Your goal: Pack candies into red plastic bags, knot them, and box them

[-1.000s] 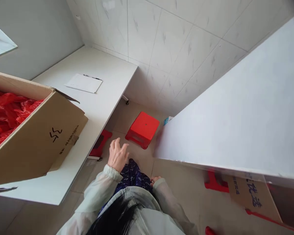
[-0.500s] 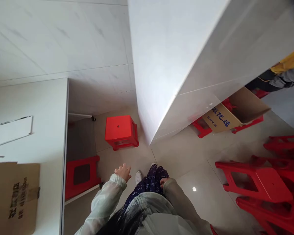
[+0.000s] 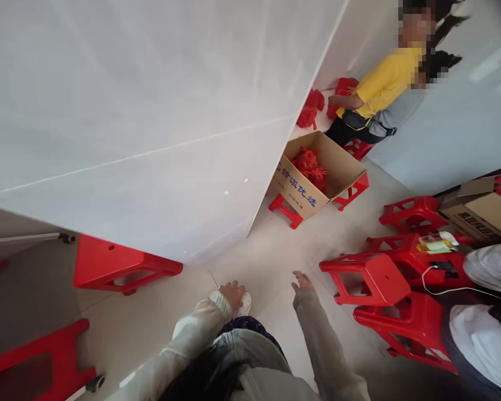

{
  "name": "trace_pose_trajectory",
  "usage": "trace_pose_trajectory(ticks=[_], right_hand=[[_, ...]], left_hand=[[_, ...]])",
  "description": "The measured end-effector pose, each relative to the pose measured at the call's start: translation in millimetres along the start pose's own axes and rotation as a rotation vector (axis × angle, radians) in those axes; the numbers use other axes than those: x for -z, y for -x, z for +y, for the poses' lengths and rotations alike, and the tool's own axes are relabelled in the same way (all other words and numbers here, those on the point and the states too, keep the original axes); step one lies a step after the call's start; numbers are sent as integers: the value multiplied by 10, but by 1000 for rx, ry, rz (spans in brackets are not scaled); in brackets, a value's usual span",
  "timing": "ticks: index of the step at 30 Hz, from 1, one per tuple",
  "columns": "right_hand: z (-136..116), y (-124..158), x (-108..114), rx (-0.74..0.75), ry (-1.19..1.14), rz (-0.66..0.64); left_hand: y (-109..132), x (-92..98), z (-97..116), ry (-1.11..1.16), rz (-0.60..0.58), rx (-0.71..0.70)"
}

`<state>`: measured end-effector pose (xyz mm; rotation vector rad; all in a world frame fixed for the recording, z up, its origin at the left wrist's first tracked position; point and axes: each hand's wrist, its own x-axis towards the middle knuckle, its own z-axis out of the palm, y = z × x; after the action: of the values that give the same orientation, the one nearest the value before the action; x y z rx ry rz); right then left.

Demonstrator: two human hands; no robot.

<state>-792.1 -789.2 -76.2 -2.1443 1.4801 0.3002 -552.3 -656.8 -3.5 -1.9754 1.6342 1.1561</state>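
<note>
My left hand [image 3: 232, 294] hangs in front of my body above a white shoe [image 3: 245, 304], its fingers loosely spread and holding nothing. Out to the right, my right hand [image 3: 303, 281] is raised over the floor with fingers apart, also bare. Both arms wear pale long sleeves. Nearest to my right hand is a red plastic stool [image 3: 376, 278], not touched. To the left of my left hand, another red stool [image 3: 112, 264] stands partly hidden behind the wall corner.
A large pale wall [image 3: 150, 111] fills the upper left. Past it, an open cardboard box [image 3: 300, 195] of red bags rests on red stools. A person in a yellow top [image 3: 384, 78] is behind it. Clothed people, stools and another carton [image 3: 480, 217] line the right.
My view has swung right, bringing the people and the box's red bags into sight. My right hand has moved out from my leg. The table with the carton on the left has gone from view.
</note>
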Motion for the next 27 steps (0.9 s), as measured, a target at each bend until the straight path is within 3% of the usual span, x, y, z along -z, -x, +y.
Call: trace_pose_trajectory(ticks=[4, 10, 14, 17, 20, 22, 25, 27], right_hand=[[447, -893, 769, -83, 47, 227], [563, -2511, 1748, 9, 133, 422], [623, -3435, 2153, 14, 230, 358], [665, -3919, 2203, -1, 273, 130], [691, -4163, 2109, 28, 274, -96], [739, -4278, 2085, 60, 254, -183], [949, -4630, 2237, 118, 190, -316], [1153, -5050, 2432, 149, 141, -402]], left_hand=[[-322, 155, 210, 14, -28, -15], [-690, 552, 162, 60, -53, 107], [-1053, 943, 264, 136, 6, 154], [-1393, 1300, 449, 219, 47, 115], [-1791, 1782, 691, 319, 65, 17], [-2102, 2207, 883, 395, 84, -66], [-2680, 2968, 1231, 528, 164, -174], [-3159, 3476, 1492, 632, 254, -191]])
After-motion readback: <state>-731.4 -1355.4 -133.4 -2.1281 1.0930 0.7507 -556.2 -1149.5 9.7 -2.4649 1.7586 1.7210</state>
